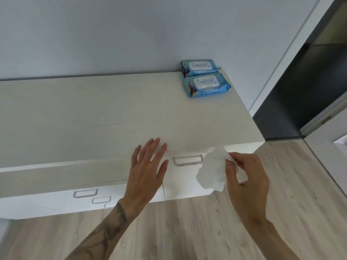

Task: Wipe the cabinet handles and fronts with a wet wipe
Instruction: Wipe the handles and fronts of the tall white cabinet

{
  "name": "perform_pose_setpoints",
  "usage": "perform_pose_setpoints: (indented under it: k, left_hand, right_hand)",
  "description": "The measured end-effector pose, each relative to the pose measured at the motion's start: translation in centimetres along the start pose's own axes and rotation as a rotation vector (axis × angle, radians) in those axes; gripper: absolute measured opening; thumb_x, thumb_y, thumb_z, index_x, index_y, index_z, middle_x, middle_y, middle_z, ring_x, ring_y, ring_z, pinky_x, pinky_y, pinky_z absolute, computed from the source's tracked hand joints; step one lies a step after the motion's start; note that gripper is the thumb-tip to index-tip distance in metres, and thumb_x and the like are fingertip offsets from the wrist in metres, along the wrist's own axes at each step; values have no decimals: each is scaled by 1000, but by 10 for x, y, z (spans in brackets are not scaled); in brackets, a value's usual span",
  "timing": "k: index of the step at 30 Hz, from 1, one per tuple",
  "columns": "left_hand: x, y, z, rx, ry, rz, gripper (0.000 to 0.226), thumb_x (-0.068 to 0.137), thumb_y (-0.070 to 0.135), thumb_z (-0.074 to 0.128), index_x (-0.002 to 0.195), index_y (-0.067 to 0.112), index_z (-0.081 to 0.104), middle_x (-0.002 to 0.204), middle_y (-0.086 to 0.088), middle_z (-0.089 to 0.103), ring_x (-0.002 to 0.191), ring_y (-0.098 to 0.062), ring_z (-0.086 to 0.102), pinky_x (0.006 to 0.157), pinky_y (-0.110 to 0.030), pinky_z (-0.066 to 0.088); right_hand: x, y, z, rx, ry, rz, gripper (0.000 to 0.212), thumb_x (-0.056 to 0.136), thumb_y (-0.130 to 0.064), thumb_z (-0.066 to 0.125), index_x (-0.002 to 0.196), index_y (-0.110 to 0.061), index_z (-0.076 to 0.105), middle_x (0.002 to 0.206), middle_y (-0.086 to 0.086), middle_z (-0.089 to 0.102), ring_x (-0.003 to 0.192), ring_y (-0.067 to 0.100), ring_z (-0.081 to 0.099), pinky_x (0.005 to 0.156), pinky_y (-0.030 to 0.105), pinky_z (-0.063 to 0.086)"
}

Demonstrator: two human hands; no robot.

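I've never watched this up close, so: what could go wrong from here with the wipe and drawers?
The right hand pinches the wipe by one edge only, so it might slip loose when rubbed over the handle. The wipe hangs bunched, so it may cover little of the front. The open left hand, near the front, could leave fresh fingerprints.

Legible text: none. Far wipe pack (199,68) and near wipe pack (206,85), upper right of centre: white label print blurred, unreadable.
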State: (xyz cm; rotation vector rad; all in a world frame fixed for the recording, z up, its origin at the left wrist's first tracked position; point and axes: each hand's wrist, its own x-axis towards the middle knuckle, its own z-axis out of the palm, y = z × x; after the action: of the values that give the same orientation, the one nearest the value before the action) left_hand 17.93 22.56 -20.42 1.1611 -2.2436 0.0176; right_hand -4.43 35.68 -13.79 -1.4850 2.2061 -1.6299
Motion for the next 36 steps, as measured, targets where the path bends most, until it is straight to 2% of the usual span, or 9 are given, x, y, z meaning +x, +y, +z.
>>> perform_pose_setpoints:
  k: [3, 7, 10, 14, 18, 24, 30, 33, 36]
  left_hand:
    - [-10, -13, 29, 52, 125, 51, 48, 110, 30, 56, 156, 13, 56, 165, -9, 48, 158, -28, 38, 130, -55, 27]
    - [-10, -29, 63, 105, 294, 128, 45, 113, 29, 55, 155, 13, 56, 161, -10, 52, 155, -30, 41, 130, -54, 22]
    - [-6, -37, 82, 148, 443, 170, 42, 112, 27, 56, 152, 13, 58, 155, -12, 57, 151, -31, 46, 128, -54, 24]
    - [2, -52, 101, 223, 618, 237, 41, 112, 23, 56, 152, 15, 59, 152, -13, 60, 146, -33, 49, 126, -53, 25]
    - [10, -66, 113, 298, 744, 282, 42, 112, 26, 55, 154, 21, 58, 154, -13, 58, 146, -34, 47, 125, -52, 23]
    - [18, -67, 130, 305, 892, 255, 41, 113, 26, 50, 154, 24, 58, 149, -13, 61, 146, -36, 47, 127, -55, 18]
    - [28, -71, 135, 341, 980, 264, 42, 112, 25, 49, 153, 22, 59, 143, -15, 64, 143, -34, 44, 128, -51, 13]
    - [31, -70, 138, 347, 992, 265, 43, 111, 26, 49, 153, 21, 59, 142, -16, 63, 142, -34, 42, 127, -51, 13]
    - [33, -71, 138, 355, 992, 261, 44, 110, 26, 49, 152, 21, 59, 142, -17, 62, 142, -34, 41, 127, -52, 13]
  right_hand:
    - [-22, 31, 18, -14, 38, -16, 11, 96, -7, 65, 103, -9, 72, 98, -3, 65, 95, -6, 59, 83, 6, 43]
    - [-40, 69, 51, -29, 86, -76, 12, 94, -9, 64, 102, -4, 72, 98, 2, 66, 94, -4, 59, 83, 6, 43]
    - [-45, 90, 72, 33, 134, -108, 12, 97, -9, 63, 104, -6, 71, 97, 3, 67, 92, 5, 62, 82, 12, 47]
    - [-46, 110, 92, 127, 241, -147, 13, 100, -12, 62, 107, -22, 66, 100, -6, 65, 91, 9, 64, 80, 20, 52]
    - [-45, 128, 107, 217, 360, -233, 11, 101, -11, 62, 110, -16, 66, 104, -3, 67, 91, 13, 66, 81, 27, 53]
    - [-37, 143, 136, 270, 412, -355, 13, 101, -11, 63, 109, -20, 66, 105, -8, 68, 91, 11, 66, 81, 20, 51]
    - [-28, 153, 155, 227, 410, -398, 13, 98, -8, 67, 105, -17, 73, 102, -2, 68, 93, 9, 64, 81, 23, 51]
    - [-26, 157, 152, 146, 462, -485, 17, 95, -5, 70, 106, -16, 78, 103, 1, 64, 99, 16, 63, 86, 18, 47]
    - [-26, 158, 151, 123, 440, -545, 12, 97, -14, 73, 106, -13, 80, 100, 4, 66, 96, 23, 64, 85, 24, 50]
